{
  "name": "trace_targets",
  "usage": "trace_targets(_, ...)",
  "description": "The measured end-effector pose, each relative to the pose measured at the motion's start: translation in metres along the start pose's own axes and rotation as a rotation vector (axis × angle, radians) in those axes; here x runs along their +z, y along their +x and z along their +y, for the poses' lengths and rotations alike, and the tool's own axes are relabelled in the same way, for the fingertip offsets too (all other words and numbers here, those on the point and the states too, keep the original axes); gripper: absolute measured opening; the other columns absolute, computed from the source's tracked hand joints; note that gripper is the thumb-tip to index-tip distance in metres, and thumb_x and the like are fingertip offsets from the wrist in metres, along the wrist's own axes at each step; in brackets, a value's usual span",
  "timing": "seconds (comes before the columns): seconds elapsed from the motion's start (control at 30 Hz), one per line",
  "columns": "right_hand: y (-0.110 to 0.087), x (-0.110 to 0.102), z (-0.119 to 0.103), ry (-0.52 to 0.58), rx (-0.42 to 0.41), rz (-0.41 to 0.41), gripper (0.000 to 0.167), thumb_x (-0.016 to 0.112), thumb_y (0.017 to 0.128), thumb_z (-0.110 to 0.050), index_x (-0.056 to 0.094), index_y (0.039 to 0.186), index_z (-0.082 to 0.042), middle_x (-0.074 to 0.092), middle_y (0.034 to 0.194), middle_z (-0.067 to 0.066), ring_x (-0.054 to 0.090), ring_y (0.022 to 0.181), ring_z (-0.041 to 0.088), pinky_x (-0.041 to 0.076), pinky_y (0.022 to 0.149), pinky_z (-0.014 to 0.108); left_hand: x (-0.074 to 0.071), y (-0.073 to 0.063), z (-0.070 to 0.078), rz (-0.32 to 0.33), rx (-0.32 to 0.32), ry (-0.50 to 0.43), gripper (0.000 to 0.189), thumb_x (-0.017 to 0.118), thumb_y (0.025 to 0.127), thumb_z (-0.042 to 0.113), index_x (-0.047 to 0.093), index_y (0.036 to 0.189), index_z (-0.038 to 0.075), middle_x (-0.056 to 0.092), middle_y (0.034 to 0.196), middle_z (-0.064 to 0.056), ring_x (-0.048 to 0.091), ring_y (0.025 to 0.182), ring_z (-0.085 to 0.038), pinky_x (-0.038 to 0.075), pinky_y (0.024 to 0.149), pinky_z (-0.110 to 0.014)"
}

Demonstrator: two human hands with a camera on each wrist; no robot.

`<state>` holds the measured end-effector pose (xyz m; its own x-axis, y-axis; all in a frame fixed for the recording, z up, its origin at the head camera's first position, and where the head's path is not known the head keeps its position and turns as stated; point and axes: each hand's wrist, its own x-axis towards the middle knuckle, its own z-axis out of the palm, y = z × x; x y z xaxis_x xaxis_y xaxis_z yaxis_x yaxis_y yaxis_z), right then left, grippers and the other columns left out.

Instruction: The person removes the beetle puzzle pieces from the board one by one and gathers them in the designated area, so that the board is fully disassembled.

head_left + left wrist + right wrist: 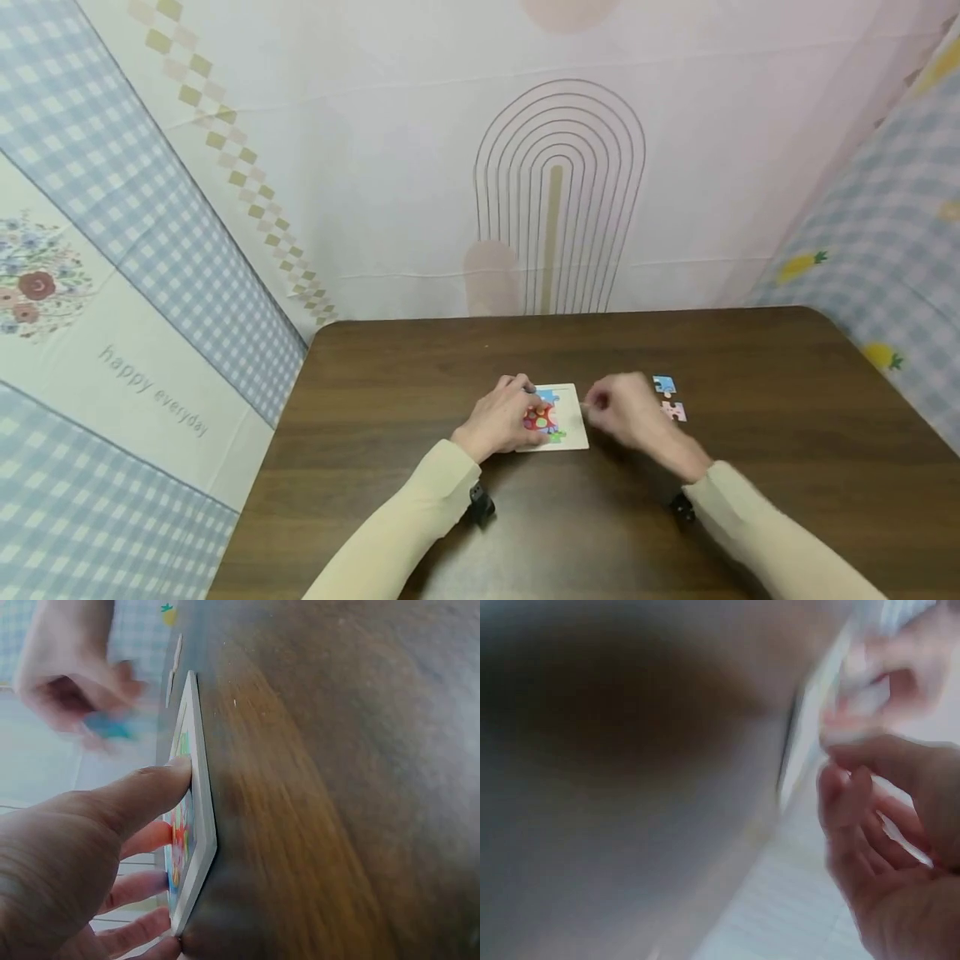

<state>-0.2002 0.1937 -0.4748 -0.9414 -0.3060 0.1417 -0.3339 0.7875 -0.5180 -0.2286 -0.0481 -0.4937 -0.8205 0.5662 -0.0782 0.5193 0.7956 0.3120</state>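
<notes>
A white-framed puzzle board (573, 421) lies flat on the table, partly filled with a picture in red, blue and green. My left hand (502, 417) rests over its left part, thumb and spread fingers touching it; the thumb (154, 791) lies at the near side of the frame. Just right of the board, my right hand (626, 408) pinches a small puzzle piece (111, 726), bluish and blurred by motion. In the right wrist view the thumb and index fingertips meet, and the piece itself is hard to make out.
Beyond the right hand lie a blue puzzle piece (663, 384) and a pinkish one (677, 411), partly hidden by that hand. The brown wooden table (420, 358) ends at the back against a patterned cloth (390, 208).
</notes>
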Motion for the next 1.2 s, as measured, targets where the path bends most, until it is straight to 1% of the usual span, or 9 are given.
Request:
trace_targets(0.1, -0.002, -0.028, 0.007, -0.009, 0.032, 0.097, 0.010, 0.084, 0.082, 0.002, 0.080, 0.080, -0.007, 0.076, 0.073, 0.000, 0.061, 0.065, 0.006, 0.050, 0.059, 0.021, -0.002, -0.001, -0.003, -0.011, -0.015, -0.018, 0.049, 0.089, 0.091, 0.045, 0.079, 0.135, 0.023, 0.061, 0.148, -0.002, 0.051, 0.144, -0.026, 0.059, 0.103, -0.045)
trace_targets(0.17, -0.005, -0.042, 0.011, 0.039, 0.059, 0.083, 0.008, 0.086, 0.084, -0.001, 0.080, 0.082, -0.006, 0.077, 0.075, 0.002, 0.063, 0.064, 0.008, 0.051, 0.058, 0.022, -0.003, -0.003, -0.005, -0.017, -0.037, -0.030, 0.050, 0.089, 0.091, 0.043, 0.079, 0.135, 0.023, 0.061, 0.148, -0.003, 0.050, 0.144, -0.026, 0.059, 0.104, -0.046)
trace_targets(0.23, -0.009, -0.049, 0.015, 0.101, 0.112, 0.029, 0.006, 0.087, 0.089, -0.007, 0.081, 0.087, -0.006, 0.078, 0.078, 0.004, 0.065, 0.065, 0.011, 0.051, 0.057, 0.024, -0.004, -0.004, -0.008, -0.018, -0.054, -0.037, 0.050, 0.089, 0.091, 0.042, 0.079, 0.136, 0.023, 0.061, 0.149, -0.003, 0.050, 0.145, -0.027, 0.059, 0.106, -0.046)
trace_targets(0.4, -0.028, -0.045, 0.035, 0.203, 0.264, -0.047, 0.010, 0.084, 0.096, -0.013, 0.081, 0.096, -0.003, 0.081, 0.087, 0.010, 0.070, 0.070, 0.016, 0.057, 0.058, 0.027, -0.007, -0.004, -0.012, -0.018, -0.040, -0.043, 0.051, 0.088, 0.093, 0.042, 0.077, 0.138, 0.022, 0.060, 0.151, -0.004, 0.049, 0.146, -0.028, 0.058, 0.106, -0.048)
trace_targets(0.6, -0.048, -0.037, 0.058, 0.233, 0.275, -0.069, 0.010, 0.080, 0.099, -0.010, 0.079, 0.093, -0.001, 0.079, 0.080, 0.008, 0.070, 0.068, 0.017, 0.061, 0.062, 0.030, -0.007, -0.007, -0.018, -0.019, -0.047, -0.062, 0.050, 0.088, 0.093, 0.040, 0.077, 0.138, 0.020, 0.060, 0.150, -0.005, 0.048, 0.147, -0.029, 0.058, 0.107, -0.049)
trace_targets(0.8, -0.060, -0.037, 0.074, 0.293, 0.310, -0.126, 0.016, 0.066, 0.108, -0.008, 0.076, 0.103, 0.004, 0.073, 0.082, 0.006, 0.067, 0.068, 0.013, 0.060, 0.062, 0.029, -0.007, -0.011, -0.023, -0.007, -0.035, -0.062, 0.050, 0.088, 0.093, 0.039, 0.078, 0.137, 0.020, 0.060, 0.148, -0.005, 0.049, 0.146, -0.030, 0.058, 0.106, -0.050)
trace_targets(0.9, -0.062, -0.040, 0.081, 0.311, 0.332, -0.178, 0.020, 0.062, 0.110, -0.010, 0.075, 0.105, 0.003, 0.070, 0.084, 0.007, 0.065, 0.069, 0.013, 0.059, 0.062, 0.030, -0.007, -0.013, -0.025, 0.003, -0.031, -0.060, 0.049, 0.088, 0.093, 0.039, 0.078, 0.137, 0.020, 0.060, 0.147, -0.005, 0.049, 0.146, -0.030, 0.059, 0.104, -0.050)
trace_targets(1.03, -0.063, -0.043, 0.088, 0.331, 0.367, -0.257, 0.021, 0.061, 0.111, -0.012, 0.076, 0.106, 0.001, 0.069, 0.081, 0.005, 0.064, 0.068, 0.012, 0.056, 0.060, 0.029, -0.007, -0.014, -0.027, 0.002, -0.037, -0.067, 0.049, 0.088, 0.093, 0.039, 0.078, 0.138, 0.020, 0.060, 0.148, -0.005, 0.048, 0.147, -0.030, 0.058, 0.105, -0.050)
trace_targets(1.2, -0.061, -0.044, 0.091, 0.323, 0.382, -0.323, 0.025, 0.060, 0.112, -0.014, 0.076, 0.098, -0.001, 0.065, 0.075, 0.002, 0.061, 0.064, 0.012, 0.052, 0.056, 0.028, -0.008, -0.016, -0.028, 0.000, -0.051, -0.076, 0.050, 0.088, 0.093, 0.039, 0.077, 0.139, 0.021, 0.059, 0.150, -0.005, 0.047, 0.149, -0.031, 0.057, 0.108, -0.051)
